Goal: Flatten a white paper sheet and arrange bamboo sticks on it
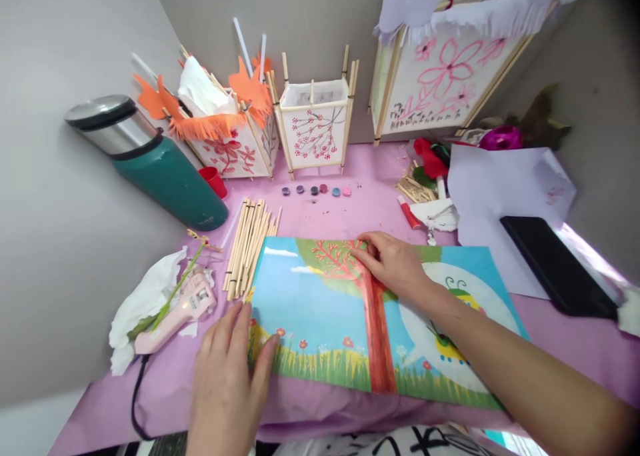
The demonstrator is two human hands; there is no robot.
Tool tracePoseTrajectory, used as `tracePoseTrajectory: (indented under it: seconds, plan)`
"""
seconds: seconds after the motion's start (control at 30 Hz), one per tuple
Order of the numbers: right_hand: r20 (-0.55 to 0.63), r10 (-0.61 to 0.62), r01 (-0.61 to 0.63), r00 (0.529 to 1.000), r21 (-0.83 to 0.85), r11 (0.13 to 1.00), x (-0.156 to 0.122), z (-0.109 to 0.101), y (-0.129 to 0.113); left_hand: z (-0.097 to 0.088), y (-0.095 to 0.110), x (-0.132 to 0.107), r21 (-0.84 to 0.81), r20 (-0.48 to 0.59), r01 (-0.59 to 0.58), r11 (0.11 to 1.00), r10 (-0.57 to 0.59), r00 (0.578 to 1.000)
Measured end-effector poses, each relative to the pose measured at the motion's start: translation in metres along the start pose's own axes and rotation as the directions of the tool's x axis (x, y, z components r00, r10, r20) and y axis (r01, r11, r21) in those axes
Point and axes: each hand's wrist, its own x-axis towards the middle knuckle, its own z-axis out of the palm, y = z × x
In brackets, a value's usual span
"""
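Your left hand [227, 369] is lying open on the lower left corner of the painted picture [310, 309] and your right hand [393, 263] is pressing flat on its top edge, seemingly steadying it on the counter [350, 216]. Behind it, three paper lanterns [315, 126] are standing by the wall and six paint pots [315, 191] are sitting in a row.

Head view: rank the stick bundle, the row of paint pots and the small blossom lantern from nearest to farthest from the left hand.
1. Stick bundle, just beyond the left hand, slightly right.
2. Row of paint pots, farther back, towards the right.
3. Small blossom lantern, standing at the very back.
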Motion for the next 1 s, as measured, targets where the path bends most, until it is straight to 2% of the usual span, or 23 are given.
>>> tracePoseTrajectory:
  seconds: [0.13, 0.23, 0.3, 0.4, 0.53, 0.63, 0.73, 0.8, 0.9, 0.97, 1.0]
  plan:
    - [0.03, 0.045, -0.045, 0.999, 0.024, 0.999, 0.001, -0.007, 0.002, 0.005, 0.034, 0.013, -0.153, 0.01, -0.156, 0.976, 0.16, 0.987]
    - [0.061, 0.015, -0.012, 0.998, -0.044, 0.999, 0.005, -0.015, -0.001, 0.014, 0.065, 0.018, -0.258, 0.094, -0.294, 0.92, 0.327, 0.94]
    - [0.052, 0.004, -0.003, 0.999, -0.023, 1.0, 0.009, -0.021, -0.004, 0.019, 0.079, 0.021, -0.286, 0.141, -0.334, 0.898, 0.384, 0.912]
    - [0.076, 0.023, -0.033, 0.997, 0.129, 0.991, 0.014, -0.034, -0.011, 0.024, 0.085, 0.022, -0.281, 0.151, -0.353, 0.893, 0.404, 0.902]
    - [0.132, 0.064, -0.098, 0.989, 0.274, 0.957, 0.013, -0.054, -0.027, 0.022, 0.081, 0.019, -0.257, 0.073, -0.392, 0.883, 0.423, 0.903]
    - [0.002, 0.079, -0.075, 0.997, 0.344, 0.936, 0.01, -0.073, -0.05, 0.011, 0.081, 0.015, -0.234, 0.001, -0.426, 0.874, 0.438, 0.899]
    - [-0.194, 0.065, 0.028, 0.979, 0.442, 0.897, 0.012, -0.096, -0.084, -0.007, 0.083, 0.013, -0.238, -0.042, -0.453, 0.859, 0.457, 0.888]
    - [-0.283, 0.043, 0.136, 0.958, 0.581, 0.802, 0.017, -0.114, -0.109, -0.024, 0.084, 0.014, -0.259, -0.058, -0.464, 0.847, 0.466, 0.883]
    - [-0.329, 0.056, 0.251, 0.943, 0.808, 0.534, 0.028, -0.144, -0.142, -0.052, 0.088, 0.021, -0.256, -0.111, -0.475, 0.842, 0.462, 0.88]
    - [-0.329, 0.077, 0.283, 0.941, 0.892, 0.352, 0.034, -0.156, -0.15, -0.065, 0.093, 0.027, -0.188, -0.176, -0.511, 0.839, 0.483, 0.858]
    - [-0.321, 0.091, 0.283, 0.943, 0.915, 0.287, 0.036, -0.158, -0.148, -0.069, 0.096, 0.029, -0.138, -0.214, -0.542, 0.829, 0.509, 0.834]
